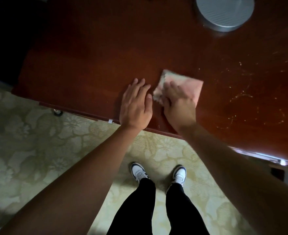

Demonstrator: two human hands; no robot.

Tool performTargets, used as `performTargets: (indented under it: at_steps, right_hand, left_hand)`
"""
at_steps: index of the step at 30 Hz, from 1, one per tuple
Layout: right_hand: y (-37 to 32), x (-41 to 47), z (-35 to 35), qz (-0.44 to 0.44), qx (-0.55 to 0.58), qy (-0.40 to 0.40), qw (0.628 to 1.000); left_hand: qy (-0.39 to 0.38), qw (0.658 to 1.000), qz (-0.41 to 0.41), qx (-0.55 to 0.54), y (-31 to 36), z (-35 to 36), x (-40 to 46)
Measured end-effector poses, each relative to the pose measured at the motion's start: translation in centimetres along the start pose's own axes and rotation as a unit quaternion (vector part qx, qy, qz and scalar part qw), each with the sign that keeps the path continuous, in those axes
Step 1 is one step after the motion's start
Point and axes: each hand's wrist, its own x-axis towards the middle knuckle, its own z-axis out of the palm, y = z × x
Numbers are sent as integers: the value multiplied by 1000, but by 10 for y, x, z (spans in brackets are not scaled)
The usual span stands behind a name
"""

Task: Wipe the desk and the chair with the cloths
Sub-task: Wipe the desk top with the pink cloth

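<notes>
A dark red-brown wooden desk (pixel 105 56) fills the upper part of the head view. A folded pink cloth (pixel 189 84) lies flat on it near the front edge. My right hand (pixel 177 100) presses down on the cloth with straight fingers; it looks blurred. My left hand (pixel 136 102) rests flat on the bare desk just left of the cloth, fingers straight and together. Pale streaks and specks (pixel 241 95) mark the desk surface to the right of the cloth. No chair is in view.
A round grey metal base (pixel 224 12) stands on the desk at the back right. Below the desk edge lies pale floral carpet (pixel 38 141), with my legs and white shoes (pixel 158 173). A dark space (pixel 9 31) lies left of the desk.
</notes>
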Motion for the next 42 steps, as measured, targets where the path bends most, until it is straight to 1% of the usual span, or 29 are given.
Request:
performTargets:
  at_steps: [3,4,6,8,10,11,12,14,15,17,19,20,23,25,27,29,31,33,34,36,38,39,40,42]
  right_hand:
    - [-25,-59,6,-139,26,36,989]
    - [-27,-75,6,-163,43,34,985]
    - [-22,-82,2,-157,84,38,983]
    - [-14,-60,-7,-111,106,86,984]
    - [-6,-20,-15,-64,99,132,984]
    - [-4,4,-17,-46,94,128,986]
    - [-3,26,-17,-32,89,107,990]
    - [-5,62,-8,-27,70,46,996]
    - [-7,72,0,-28,43,18,999]
    - [-18,74,17,-27,7,3,1000]
    - [-32,50,23,-26,6,0,1000]
    - [-40,29,23,-51,17,-17,998]
    - [-48,-42,15,-169,44,-62,983]
    - [-36,-70,6,-203,50,-65,976]
    - [-16,-57,-3,-181,35,-46,982]
    - [7,-23,-9,-113,2,-8,994]
    - [25,12,-16,-58,-30,-11,998]
    - [27,22,-13,-15,-36,-22,999]
    - [24,16,-10,6,-39,-12,999]
    - [9,-12,-2,9,-32,18,999]
    - [-2,-42,0,-15,-8,46,999]
    - [-2,-50,-4,-11,13,59,998]
    - [4,-48,-11,10,38,77,996]
    - [22,-23,-28,79,61,132,986]
  left_hand:
    - [23,1000,-4,-20,2,-1,3]
    - [30,999,-8,-31,1,-2,3]
    - [28,998,-18,-54,1,-4,0]
    - [15,996,-32,-78,3,-6,0]
    - [3,994,-55,-99,4,-9,4]
    - [2,993,-68,-97,3,-11,5]
    - [4,993,-80,-84,2,-14,6]
    - [19,994,-87,-67,-6,-22,5]
    - [27,993,-80,-82,-8,-25,4]
    - [41,988,-75,-129,-12,-28,3]
    - [54,983,-83,-152,-11,-29,4]
    - [57,984,-82,-150,-10,-29,4]
    - [37,988,-71,-131,-7,-29,5]
    - [22,990,-68,-119,-8,-28,3]
    - [12,994,-58,-93,-8,-26,4]
    - [6,996,-54,-78,-10,-24,3]
    - [6,997,-48,-62,-12,-20,2]
    - [-11,999,-30,-6,-12,-17,3]
    - [-27,999,-14,24,-9,-14,4]
    - [-60,997,27,42,2,-5,9]
    - [-85,993,66,43,16,4,17]
    - [-89,992,71,46,22,8,20]
    - [-83,993,67,48,26,12,23]
    - [-67,995,57,50,28,18,26]
